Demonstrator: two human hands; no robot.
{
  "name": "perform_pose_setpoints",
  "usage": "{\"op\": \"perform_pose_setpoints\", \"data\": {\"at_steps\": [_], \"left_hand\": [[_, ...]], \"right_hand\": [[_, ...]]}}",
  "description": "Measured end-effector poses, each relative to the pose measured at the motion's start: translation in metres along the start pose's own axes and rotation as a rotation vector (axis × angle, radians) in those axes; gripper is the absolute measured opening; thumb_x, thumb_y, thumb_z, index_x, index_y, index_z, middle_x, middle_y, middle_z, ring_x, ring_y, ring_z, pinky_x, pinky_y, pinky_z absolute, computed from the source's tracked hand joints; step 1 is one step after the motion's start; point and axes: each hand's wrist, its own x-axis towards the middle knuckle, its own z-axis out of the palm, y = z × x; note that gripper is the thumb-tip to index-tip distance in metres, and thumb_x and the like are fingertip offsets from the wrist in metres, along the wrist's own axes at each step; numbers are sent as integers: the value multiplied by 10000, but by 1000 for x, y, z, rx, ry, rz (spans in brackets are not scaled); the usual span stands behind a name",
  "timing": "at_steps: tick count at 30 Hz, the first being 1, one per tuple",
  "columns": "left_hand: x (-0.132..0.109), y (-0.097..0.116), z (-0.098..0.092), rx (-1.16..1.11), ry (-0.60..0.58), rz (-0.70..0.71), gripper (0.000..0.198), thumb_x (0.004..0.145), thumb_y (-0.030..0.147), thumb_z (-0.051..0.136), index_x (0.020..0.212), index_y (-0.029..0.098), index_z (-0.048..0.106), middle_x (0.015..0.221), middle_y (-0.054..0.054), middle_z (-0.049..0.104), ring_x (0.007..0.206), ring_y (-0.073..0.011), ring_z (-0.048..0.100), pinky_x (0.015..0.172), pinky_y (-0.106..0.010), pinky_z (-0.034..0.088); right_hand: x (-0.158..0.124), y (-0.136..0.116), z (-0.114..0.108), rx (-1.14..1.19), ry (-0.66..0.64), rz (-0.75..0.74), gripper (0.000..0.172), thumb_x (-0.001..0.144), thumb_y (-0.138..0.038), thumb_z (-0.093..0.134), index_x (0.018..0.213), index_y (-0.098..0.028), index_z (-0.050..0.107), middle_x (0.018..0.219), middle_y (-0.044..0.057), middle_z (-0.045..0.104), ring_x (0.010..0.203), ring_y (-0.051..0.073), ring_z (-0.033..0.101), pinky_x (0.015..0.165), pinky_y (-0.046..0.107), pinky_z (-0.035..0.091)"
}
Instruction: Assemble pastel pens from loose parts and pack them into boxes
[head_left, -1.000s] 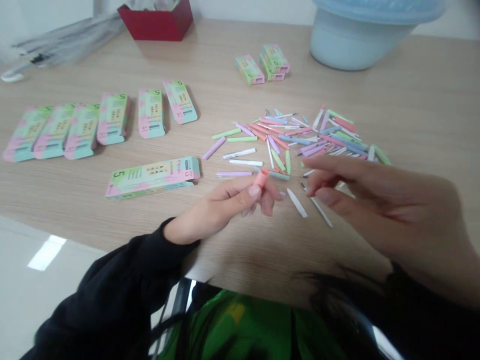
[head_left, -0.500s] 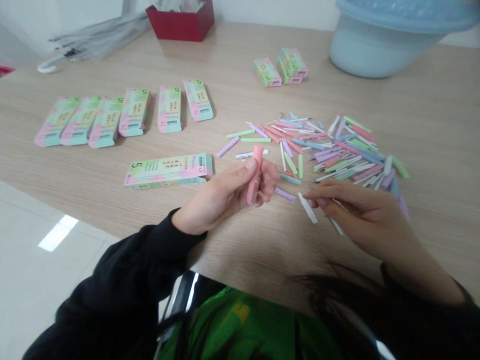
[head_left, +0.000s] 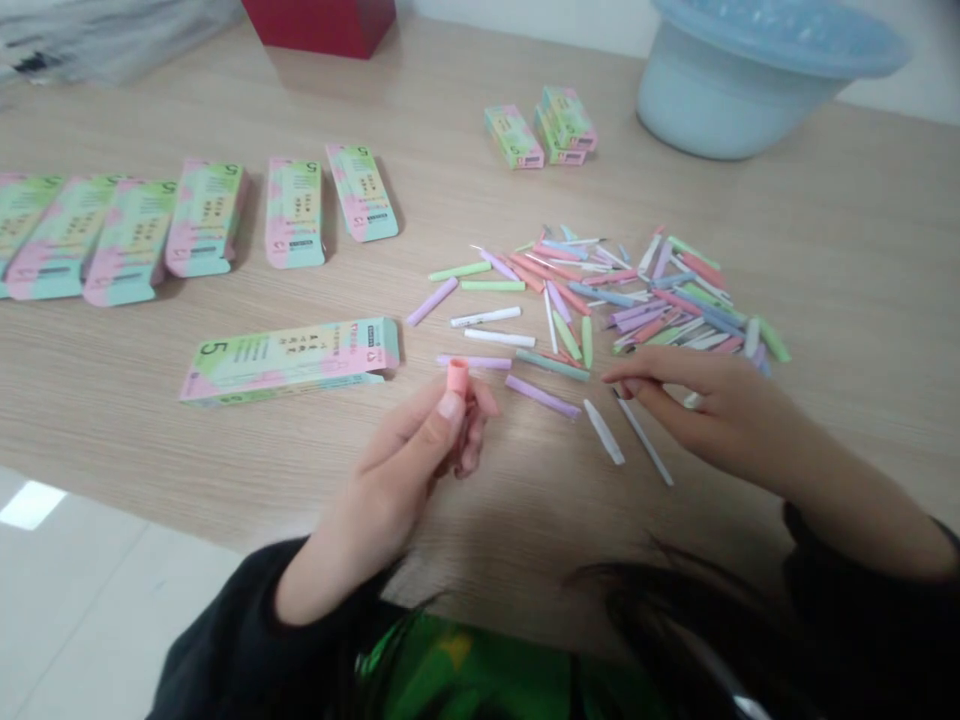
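Observation:
My left hand (head_left: 427,440), low at the middle of the table, is closed round a pink pen barrel (head_left: 457,378), its hollow end pointing up. Another pink piece (head_left: 486,397) shows beside its fingers. My right hand (head_left: 675,385) hovers at the near edge of a pile of coloured pen parts (head_left: 645,290), thumb and forefinger pinched together; what lies between them is hidden. Just below it are a thin white stick (head_left: 645,440) with a dark tip and a white tapered piece (head_left: 604,432). Purple tubes (head_left: 541,396) and white tubes (head_left: 489,338) lie between the hands.
A pastel carton (head_left: 292,360) lies left of my left hand, behind it a row of several similar cartons (head_left: 206,215). Small cartons (head_left: 514,135) sit farther back. A blue basin (head_left: 720,100), a red box (head_left: 322,20) and a folded clear umbrella (head_left: 112,40) stand or lie along the back.
My left hand has moved left and down, away from my right hand, and the pink barrel's hollow end now faces me. The view has shifted right.

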Motion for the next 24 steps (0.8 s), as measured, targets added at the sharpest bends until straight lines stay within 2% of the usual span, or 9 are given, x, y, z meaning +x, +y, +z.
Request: {"op": "perform_pose_setpoints", "data": {"at_steps": [4, 7, 9, 12, 14, 16, 20, 24], "left_hand": [[-7, -8, 5, 165, 16, -1, 372, 1043, 513, 480, 928, 204, 654, 793, 2, 527, 766, -141, 496, 709, -269, 396], [-8, -6, 9, 200, 24, -26, 351, 1041, 508, 486, 939, 215, 651, 785, 7, 528, 751, -145, 508, 699, -274, 403], [-8, -3, 12, 234, 17, -55, 334, 1041, 501, 489, 950, 225, 653, 777, 14, 524, 722, -139, 502, 665, -268, 400], [-7, 1, 14, 266, -15, -77, 328, 1048, 490, 474, 952, 232, 651, 772, 23, 520, 679, -129, 488, 628, -264, 390], [-6, 2, 15, 298, -29, -66, 336, 1051, 484, 465, 937, 227, 649, 764, 24, 527, 679, -130, 497, 637, -265, 396], [-5, 2, 15, 360, -15, -44, 342, 1048, 474, 473, 901, 217, 645, 762, 20, 542, 710, -138, 521, 659, -264, 405], [-4, -1, 15, 453, 20, 16, 354, 1039, 464, 489, 845, 207, 638, 751, 10, 550, 738, -159, 544, 673, -268, 411], [-5, -4, 11, 427, 55, 38, 330, 1026, 459, 514, 842, 214, 636, 741, 10, 539, 724, -164, 531, 647, -267, 401]], "right_hand": [[10, -12, 0, -184, -54, 166, 260, 924, -277, 532, 1039, -171, 740, 805, 54, 737, 707, 219, 670, 635, 326, 440], [3, -28, 5, -237, 20, 305, 321, 894, -394, 595, 1091, -173, 718, 738, 34, 691, 589, 194, 595, 562, 310, 380], [-5, -33, 6, -225, 38, 376, 324, 882, -438, 592, 1041, -189, 725, 704, 25, 674, 570, 188, 579, 551, 305, 366], [-13, -27, 5, -232, -37, 455, 270, 887, -396, 552, 941, -205, 735, 663, 24, 667, 584, 198, 593, 567, 310, 359], [-10, -20, 3, -230, -60, 465, 256, 890, -347, 542, 986, -204, 732, 692, 23, 685, 594, 194, 595, 583, 312, 362], [-1, -15, 0, -215, -23, 443, 281, 888, -314, 549, 1080, -193, 714, 726, 19, 695, 586, 180, 580, 589, 309, 364], [38, -16, -4, -166, 10, 316, 359, 892, -259, 540, 1208, -148, 670, 732, 20, 699, 604, 169, 579, 604, 300, 371], [82, -22, 5, -275, -128, 263, 286, 910, -256, 494, 944, -115, 741, 724, 87, 717, 604, 172, 582, 562, 309, 322]]}}
